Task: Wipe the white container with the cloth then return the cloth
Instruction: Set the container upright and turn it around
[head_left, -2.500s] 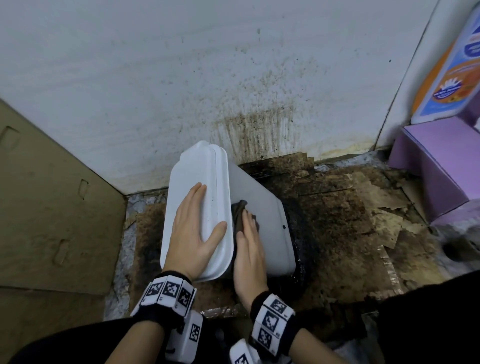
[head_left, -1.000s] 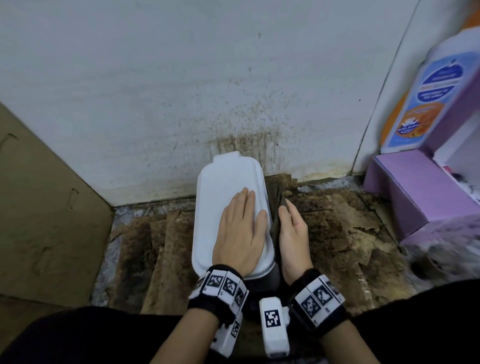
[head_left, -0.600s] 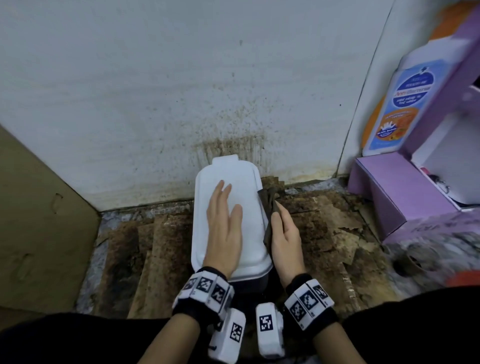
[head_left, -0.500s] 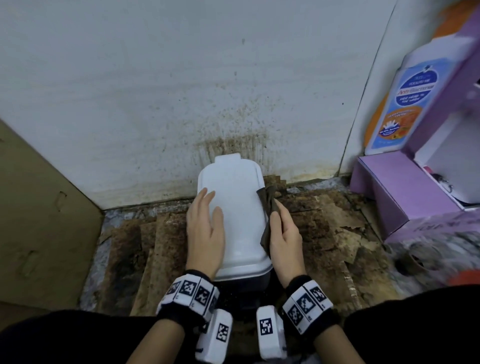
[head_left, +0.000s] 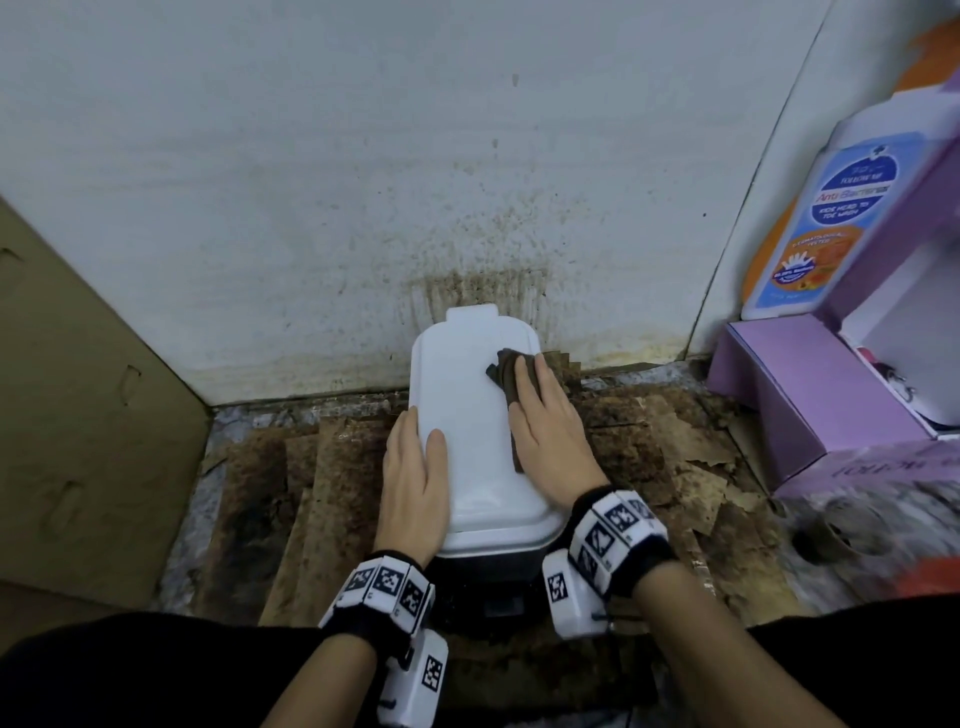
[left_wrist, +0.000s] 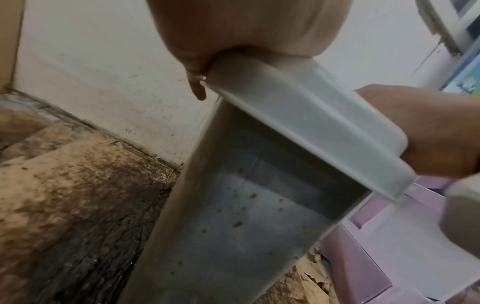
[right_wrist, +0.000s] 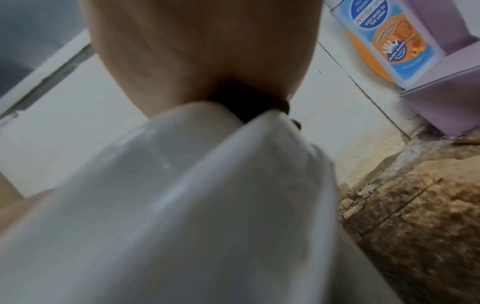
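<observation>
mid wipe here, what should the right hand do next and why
Probably draw the cloth back toward the body along the container lid. The right hand presses it flat at the far right edge; the left hand steadies the near left side.

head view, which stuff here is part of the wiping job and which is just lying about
In the job: container, cloth, right hand pressing the cloth, left hand steadying the container.

Lying about: bottle, purple box, cardboard.

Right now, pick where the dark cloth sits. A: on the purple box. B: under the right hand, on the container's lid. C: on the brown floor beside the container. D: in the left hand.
B: the right hand presses the cloth flat on the white container lid.
</observation>
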